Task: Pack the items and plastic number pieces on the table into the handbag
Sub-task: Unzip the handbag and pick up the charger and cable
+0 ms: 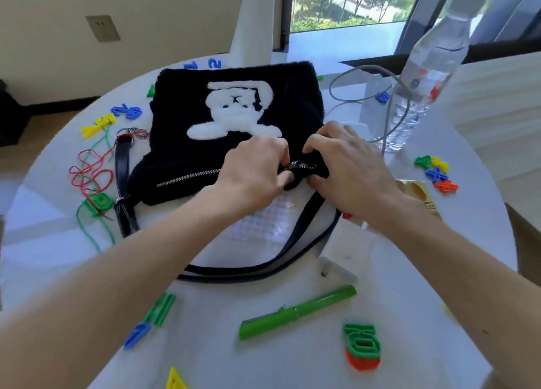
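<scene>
Head view left the zipper pull (295, 165) mostly hidden. Left hand (254, 169) pinched it; right hand (345, 166), at its three o'clock, gripped the handbag (234, 101) edge.

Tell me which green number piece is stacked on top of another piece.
The green piece just right of the green pen: it lies on an orange piece, whereas the other green ones rest on the table itself.
</scene>
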